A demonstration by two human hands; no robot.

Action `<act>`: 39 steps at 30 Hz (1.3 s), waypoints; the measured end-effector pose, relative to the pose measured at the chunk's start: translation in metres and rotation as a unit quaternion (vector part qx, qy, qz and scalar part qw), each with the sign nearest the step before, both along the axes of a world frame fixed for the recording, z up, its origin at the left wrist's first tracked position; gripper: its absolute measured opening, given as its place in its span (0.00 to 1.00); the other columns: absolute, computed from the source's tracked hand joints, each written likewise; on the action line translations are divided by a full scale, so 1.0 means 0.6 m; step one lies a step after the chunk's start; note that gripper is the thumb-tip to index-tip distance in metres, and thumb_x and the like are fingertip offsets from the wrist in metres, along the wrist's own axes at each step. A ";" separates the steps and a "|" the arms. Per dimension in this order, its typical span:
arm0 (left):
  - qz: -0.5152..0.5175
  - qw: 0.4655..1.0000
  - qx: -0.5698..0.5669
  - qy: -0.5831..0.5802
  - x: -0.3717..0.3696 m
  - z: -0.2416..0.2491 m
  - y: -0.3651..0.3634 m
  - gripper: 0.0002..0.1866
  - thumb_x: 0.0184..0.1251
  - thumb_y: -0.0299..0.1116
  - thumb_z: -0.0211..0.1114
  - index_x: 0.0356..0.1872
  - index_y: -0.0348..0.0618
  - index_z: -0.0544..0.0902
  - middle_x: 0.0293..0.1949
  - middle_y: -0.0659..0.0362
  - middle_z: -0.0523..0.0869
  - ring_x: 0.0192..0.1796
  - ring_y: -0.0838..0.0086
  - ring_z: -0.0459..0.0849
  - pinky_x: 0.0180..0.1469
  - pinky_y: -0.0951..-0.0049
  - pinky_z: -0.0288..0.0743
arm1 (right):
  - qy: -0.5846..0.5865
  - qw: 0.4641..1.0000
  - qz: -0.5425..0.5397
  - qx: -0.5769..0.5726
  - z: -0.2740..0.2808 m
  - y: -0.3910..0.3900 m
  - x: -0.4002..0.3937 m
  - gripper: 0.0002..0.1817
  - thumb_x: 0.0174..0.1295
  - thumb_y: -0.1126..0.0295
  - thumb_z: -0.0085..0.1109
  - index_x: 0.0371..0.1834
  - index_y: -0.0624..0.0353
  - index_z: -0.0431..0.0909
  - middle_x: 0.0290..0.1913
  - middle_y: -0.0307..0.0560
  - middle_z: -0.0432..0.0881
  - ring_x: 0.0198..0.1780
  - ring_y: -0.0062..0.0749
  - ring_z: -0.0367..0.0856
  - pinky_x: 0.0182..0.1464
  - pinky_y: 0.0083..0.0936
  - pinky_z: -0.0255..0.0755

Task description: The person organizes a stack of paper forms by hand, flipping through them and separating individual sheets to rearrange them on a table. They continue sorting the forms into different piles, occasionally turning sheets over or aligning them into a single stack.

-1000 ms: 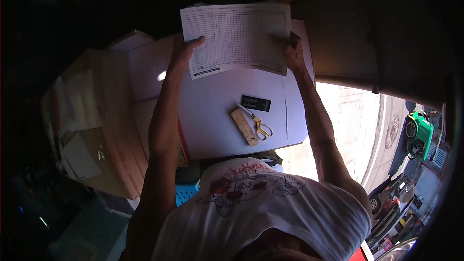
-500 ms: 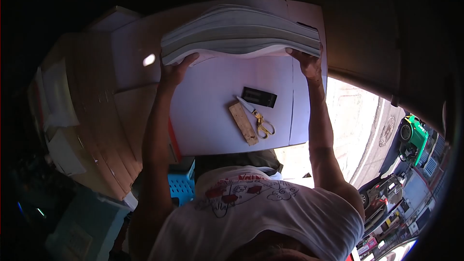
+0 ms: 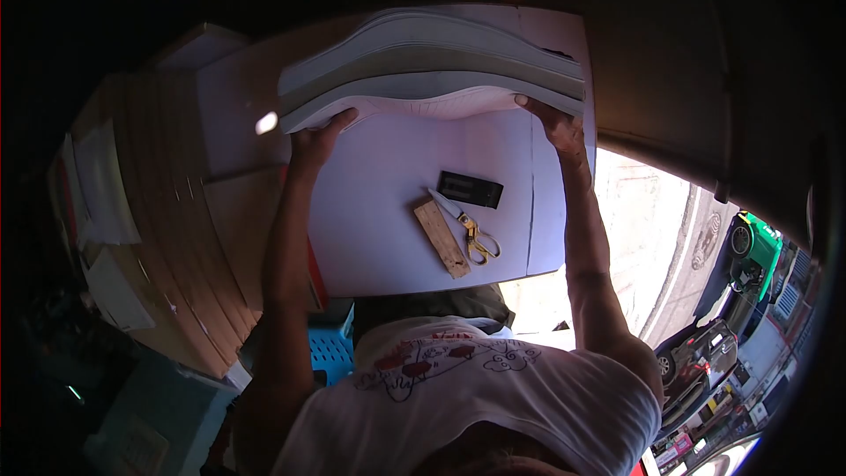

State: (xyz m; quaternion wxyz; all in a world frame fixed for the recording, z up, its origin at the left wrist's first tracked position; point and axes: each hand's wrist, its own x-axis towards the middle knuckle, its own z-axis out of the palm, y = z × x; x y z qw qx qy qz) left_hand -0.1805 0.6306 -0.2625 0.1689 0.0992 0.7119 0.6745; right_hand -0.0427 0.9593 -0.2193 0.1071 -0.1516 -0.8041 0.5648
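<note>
Both hands, left (image 3: 315, 139) and right (image 3: 557, 126), grip the paper stack (image 3: 432, 66) (sagging) above scissors (image 3: 467, 227).

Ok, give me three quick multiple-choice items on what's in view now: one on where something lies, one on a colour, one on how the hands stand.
1. Where do the scissors lie?
A. On the white board, between the wooden block and the black case
B. On top of the paper stack
C. On the blue stool

2. What colour are the scissors' handles?
A. Red
B. Gold
C. Black

3. How is the paper stack held?
A. Left hand alone
B. Lying flat, untouched
C. Both hands under its near edge, one at each end

Answers:
1 A: they rest on the white board, beside the wooden block and just below the black case.
2 B: the loops show gold-yellow.
3 C: the left hand grips the left end and the right hand the right end, with the near edge raised.
</note>
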 end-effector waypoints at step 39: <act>0.032 0.898 -0.434 0.063 -0.050 0.087 -0.125 0.37 0.44 0.41 0.78 0.57 0.36 0.74 0.53 0.46 0.78 0.56 0.55 0.77 0.52 0.61 0.78 | -0.293 0.942 0.057 -0.155 -0.076 -0.059 -0.125 0.42 0.45 0.60 0.76 0.64 0.65 0.68 0.57 0.52 0.77 0.57 0.43 0.74 0.60 0.39 0.67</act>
